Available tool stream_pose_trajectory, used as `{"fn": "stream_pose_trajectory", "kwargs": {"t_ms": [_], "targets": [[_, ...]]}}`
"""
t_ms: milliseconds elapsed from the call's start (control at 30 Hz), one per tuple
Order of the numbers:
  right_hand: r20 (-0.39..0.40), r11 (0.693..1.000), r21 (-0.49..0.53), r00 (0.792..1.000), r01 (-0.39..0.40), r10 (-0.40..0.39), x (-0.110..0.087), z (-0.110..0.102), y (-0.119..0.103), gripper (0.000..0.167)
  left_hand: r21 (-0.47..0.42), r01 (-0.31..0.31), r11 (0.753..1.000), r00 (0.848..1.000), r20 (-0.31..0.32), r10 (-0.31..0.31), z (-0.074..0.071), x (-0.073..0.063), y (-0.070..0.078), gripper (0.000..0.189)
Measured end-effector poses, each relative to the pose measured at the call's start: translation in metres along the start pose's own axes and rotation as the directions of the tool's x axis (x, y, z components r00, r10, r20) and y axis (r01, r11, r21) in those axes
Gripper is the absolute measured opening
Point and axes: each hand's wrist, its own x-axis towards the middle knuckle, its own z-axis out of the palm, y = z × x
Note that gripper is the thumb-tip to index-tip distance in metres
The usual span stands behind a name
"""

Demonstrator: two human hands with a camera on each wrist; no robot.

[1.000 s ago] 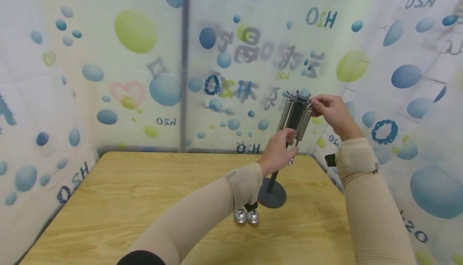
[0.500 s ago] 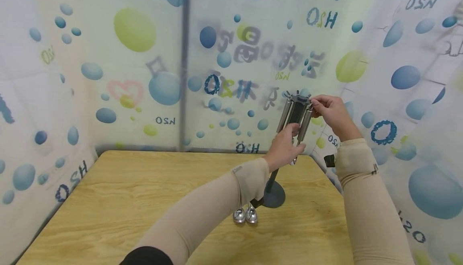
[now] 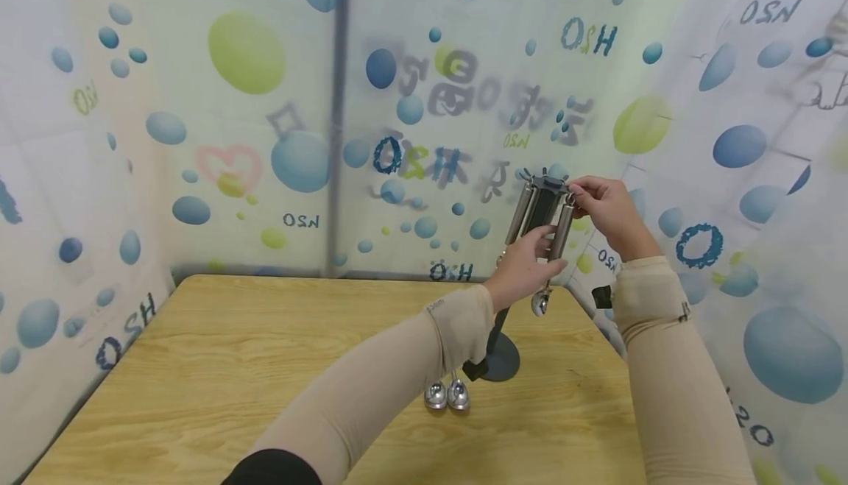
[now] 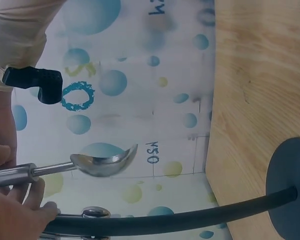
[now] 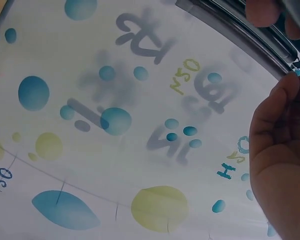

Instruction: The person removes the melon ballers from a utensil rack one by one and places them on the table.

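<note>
We see both hands on one steel spoon (image 4: 97, 166), which hangs bowl-down at the three o'clock flank of a dark utensil stand (image 3: 546, 209). The right hand (image 3: 608, 213) pinches the spoon's top end, right beside the hooked crown (image 3: 547, 182); whether its loop sits on a hook we cannot tell, since the fingertips cover it. The left hand (image 3: 523, 268) grasps the handle lower down, thumb and fingers about it. We judge this split deliberate: the lower grip steadies the weight and keeps the handle in line, leaving the upper fingertips free for fine control.

Other metal-handled utensils (image 3: 519, 213) hang at the stand's nine o'clock side, handles close to the column, which suits the hooks' spacing. The round base (image 3: 502, 360) stands at our one o'clock on the worktop (image 3: 265, 352), its broad disc presumably there for stability. At eight o'clock from it, two spoon bowls (image 3: 447, 395) lie side by side, likely grouped for easy reach; the left forearm hides their handles.
</note>
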Motion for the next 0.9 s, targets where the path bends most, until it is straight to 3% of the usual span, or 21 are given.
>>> {"fn": "stream_pose_trajectory", "kwargs": {"t_ms": [133, 400, 567, 767, 900], "targets": [[-0.011, 1.0, -0.002, 1.0, 0.007, -0.007, 0.0, -0.002, 0.001, 0.026, -0.002, 0.0, 1.0, 1.0, -0.01, 0.0, 0.003, 0.001, 0.004, 0.057], [-0.004, 1.0, -0.003, 1.0, -0.002, 0.002, 0.002, 0.001, 0.003, 0.033, 0.017, -0.035, 0.999, 0.996, -0.087, 0.036, 0.006, 0.001, 0.006, 0.045], [-0.009, 1.0, 0.025, 1.0, 0.009, -0.009, 0.002, 0.002, 0.003, 0.028, 0.036, -0.051, 0.998, 0.997, -0.062, 0.053, 0.002, -0.002, 0.007, 0.05], [-0.016, 1.0, 0.0, 1.0, 0.003, -0.003, 0.001, 0.002, 0.002, 0.036, 0.049, -0.106, 0.993, 0.994, -0.032, 0.108, -0.001, -0.003, 0.01, 0.059], [-0.015, 1.0, 0.015, 1.0, -0.003, 0.003, -0.001, 0.003, 0.001, 0.035, 0.061, -0.109, 0.992, 0.993, -0.037, 0.111, 0.0, -0.003, 0.011, 0.056]]}}
